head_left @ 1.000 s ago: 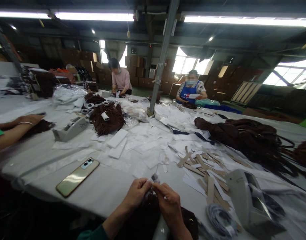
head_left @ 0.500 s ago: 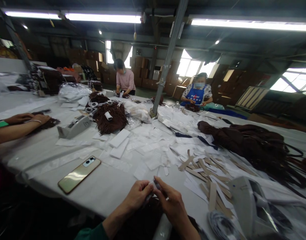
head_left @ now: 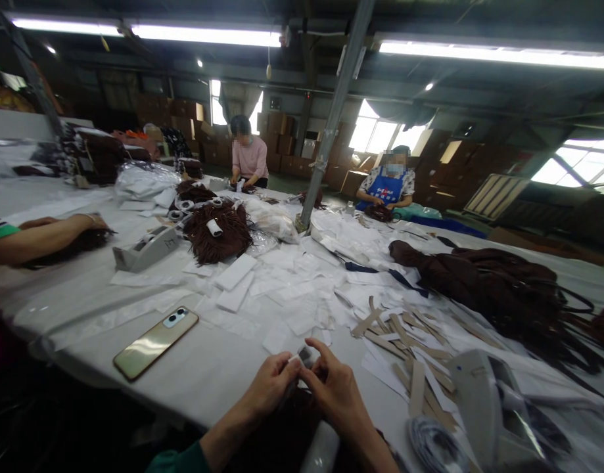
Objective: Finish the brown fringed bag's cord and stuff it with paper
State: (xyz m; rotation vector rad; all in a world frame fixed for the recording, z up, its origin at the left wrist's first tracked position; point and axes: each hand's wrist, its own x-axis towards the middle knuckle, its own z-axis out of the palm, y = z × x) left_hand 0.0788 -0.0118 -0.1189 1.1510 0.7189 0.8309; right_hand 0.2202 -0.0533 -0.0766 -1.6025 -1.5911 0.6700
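Note:
At the table's near edge, my left hand (head_left: 269, 384) pinches a small white and grey piece (head_left: 305, 356), which looks like soft wrapping material. My right hand (head_left: 337, 387) meets it from the other side, thumb against the piece and index finger raised along its far edge. Beneath both hands lies something dark brown (head_left: 294, 417), mostly hidden by them and in shadow. A pale, shiny wrapped roll-like thing (head_left: 322, 447) shows below my right wrist.
A phone (head_left: 156, 343) lies left on the white-covered table (head_left: 223, 368). Tan and white strips (head_left: 417, 368), a grey tape dispenser (head_left: 499, 407) and a coil (head_left: 437, 447) are at right. Brown fringed bags (head_left: 217, 230) lie farther back. A co-worker's arm (head_left: 50, 236) reaches in from the left.
My right index finger has lifted and straightened, and more of the white and grey piece shows between my hands. The co-worker's arm at left has shifted over the dark item there.

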